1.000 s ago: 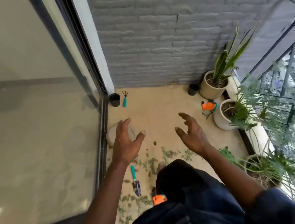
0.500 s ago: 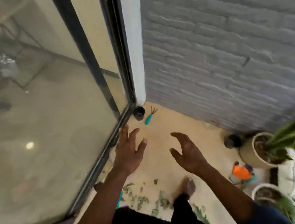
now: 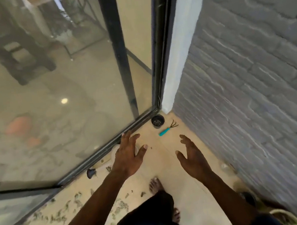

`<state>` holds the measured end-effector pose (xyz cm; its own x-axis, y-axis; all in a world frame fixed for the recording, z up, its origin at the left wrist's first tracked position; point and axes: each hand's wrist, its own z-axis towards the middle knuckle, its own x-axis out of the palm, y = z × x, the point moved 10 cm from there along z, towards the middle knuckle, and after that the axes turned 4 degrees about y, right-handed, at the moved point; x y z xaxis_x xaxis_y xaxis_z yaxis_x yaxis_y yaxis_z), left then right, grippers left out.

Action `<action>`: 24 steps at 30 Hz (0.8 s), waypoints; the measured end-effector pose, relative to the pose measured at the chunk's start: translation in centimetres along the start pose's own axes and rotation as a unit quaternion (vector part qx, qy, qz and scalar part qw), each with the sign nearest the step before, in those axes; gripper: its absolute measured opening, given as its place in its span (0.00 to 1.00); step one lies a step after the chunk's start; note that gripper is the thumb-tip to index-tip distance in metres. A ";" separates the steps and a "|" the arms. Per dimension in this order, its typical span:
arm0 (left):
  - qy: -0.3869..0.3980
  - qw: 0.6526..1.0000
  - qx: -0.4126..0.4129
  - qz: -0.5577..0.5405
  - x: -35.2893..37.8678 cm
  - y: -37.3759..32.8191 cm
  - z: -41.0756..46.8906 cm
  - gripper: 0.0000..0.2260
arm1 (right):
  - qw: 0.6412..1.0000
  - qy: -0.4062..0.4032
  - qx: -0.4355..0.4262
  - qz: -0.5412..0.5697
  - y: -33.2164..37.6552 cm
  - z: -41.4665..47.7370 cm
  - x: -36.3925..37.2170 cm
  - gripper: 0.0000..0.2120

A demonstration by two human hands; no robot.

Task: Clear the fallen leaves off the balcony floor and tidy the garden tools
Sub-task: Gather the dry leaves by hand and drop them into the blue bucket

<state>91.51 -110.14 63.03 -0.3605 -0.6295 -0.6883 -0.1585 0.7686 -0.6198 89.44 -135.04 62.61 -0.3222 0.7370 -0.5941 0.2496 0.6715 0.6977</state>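
- As I scan from the left, green-grey fallen leaves (image 3: 63, 216) lie scattered on the beige balcony floor (image 3: 166, 159) along the dark-framed glass sliding door (image 3: 47, 107). Most are back by my feet.
- Dark metal blade (image 3: 91, 172), probably a trowel head, just beside the door track. I can't see a handle.
- Left hand (image 3: 129, 157): fingers spread, nearly straight, thumb out, nothing held. It hovers above a pale round object that is mostly hidden, so I can't tell what it is.
- Small black round plastic pot (image 3: 157, 120) sits in the corner. The teal-handled black three-prong hand rake (image 3: 167, 128) lies just beside it, ahead of both hands.
- Right hand (image 3: 192, 157): fingers loosely curved and apart, palm turned inward, empty.
- Grey painted brick wall (image 3: 256, 97) close on the right.
- Step, my guess: closing in on the corner to collect the rake. To do it well, I'd get low first, take it by the teal handle rather than the prongs, and keep the bare foot (image 3: 155, 184) off the blade.
- Writing or brands: none readable, and the frame is motion-blurred.
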 end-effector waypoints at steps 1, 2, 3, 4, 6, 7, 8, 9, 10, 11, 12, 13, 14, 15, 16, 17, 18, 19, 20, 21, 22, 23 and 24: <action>-0.011 1.000 -0.018 -0.013 -0.6 0.6 0.5 0.28 | 1.000 0.014 0.000 -0.011 0.4 1.5 -0.1 0.31; -0.019 0.999 -0.031 -0.017 -1.1 1.0 0.7 0.30 | 1.000 0.022 0.007 -0.013 0.5 2.4 -0.2 0.31; -0.028 0.999 -0.040 -0.018 -1.5 1.3 0.7 0.31 | 0.999 0.033 0.013 -0.015 0.7 3.2 -0.3 0.31; -0.043 0.997 -0.054 -0.024 -2.0 1.8 0.5 0.32 | 0.998 0.052 0.007 -0.021 1.1 4.3 -0.1 0.31; -0.077 0.992 -0.091 -0.047 -2.6 3.3 0.1 0.31 | 0.994 0.094 -0.020 -0.053 2.1 6.5 0.6 0.30; -0.086 0.988 -0.109 -0.062 -2.5 4.0 -0.4 0.31 | 0.991 0.112 -0.030 -0.073 2.4 7.4 1.1 0.31; -0.093 0.985 -0.126 -0.071 -2.2 4.6 -0.9 0.30 | 0.987 0.128 -0.033 -0.089 2.4 8.2 1.5 0.32; -0.098 0.983 -0.137 -0.074 -1.7 5.1 -1.4 0.29 | 0.984 0.141 -0.029 -0.102 2.3 8.7 1.8 0.34; -0.105 0.980 -0.151 -0.081 -1.0 5.6 -2.0 0.27 | 0.980 0.158 -0.026 -0.116 2.1 9.1 2.4 0.37; -0.112 0.976 -0.163 -0.091 -0.2 6.1 -2.5 0.26 | 0.975 0.176 -0.027 -0.130 1.7 9.4 3.0 0.39; -0.116 0.972 -0.177 -0.099 0.8 6.5 -2.9 0.26 | 0.970 0.195 -0.032 -0.145 1.2 9.7 3.6 0.40; -0.115 0.969 -0.191 -0.102 1.9 6.9 -3.1 0.25 | 0.964 0.210 -0.036 -0.157 0.7 10.1 4.2 0.40; -0.112 0.967 -0.204 -0.105 3.0 7.2 -3.2 0.26 | 0.960 0.223 -0.041 -0.164 0.1 10.6 4.7 0.41; -0.109 0.962 -0.222 -0.112 4.5 8.0 -3.3 0.26 | 0.953 0.243 -0.045 -0.175 -0.7 11.2 5.7 0.40; -0.109 0.956 -0.242 -0.122 6.1 8.8 -3.4 0.26 | 0.946 0.263 -0.049 -0.186 -1.8 11.7 6.8 0.40; -0.114 0.947 -0.266 -0.138 8.0 10.0 -3.4 0.27 | 0.936 0.285 -0.056 -0.199 -3.2 12.4 8.2 0.40; -0.122 0.935 -0.292 -0.158 9.9 11.3 -3.3 0.28 | 0.926 0.305 -0.063 -0.211 -4.7 13.3 9.6 0.40; -0.129 0.921 -0.319 -0.182 11.7 12.5 -3.2 0.28 | 0.915 0.326 -0.066 -0.228 -6.1 14.2 11.0 0.40; -0.138 0.905 -0.346 -0.205 14.1 14.1 -2.8 0.29 | 0.899 0.348 -0.079 -0.255 -8.1 15.3 13.0 0.40; -0.138 0.895 -0.363 -0.220 16.6 15.3 -2.1 0.29 | 0.875 0.369 -0.100 -0.298 -10.1 16.4 14.9 0.41; -0.126 0.893 -0.368 -0.225 19.5 16.5 -1.1 0.29 | 0.843 0.388 -0.131 -0.348 -12.4 17.4 17.1 0.41; -0.102 0.898 -0.364 -0.223 22.4 17.5 0.0 0.30 | 0.806 0.407 -0.162 -0.398 -14.5 18.3 19.3 0.42; -0.078 0.902 -0.358 -0.228 25.0 18.4 1.2 0.31 | 0.770 0.424 -0.186 -0.438 -16.1 19.1 21.2 0.42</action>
<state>80.73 -111.87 33.97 0.0178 -0.8641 -0.5030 -0.8303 0.2675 -0.4889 96.00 -128.70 31.15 -0.7385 -0.4077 -0.5369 -0.6311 0.6982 0.3379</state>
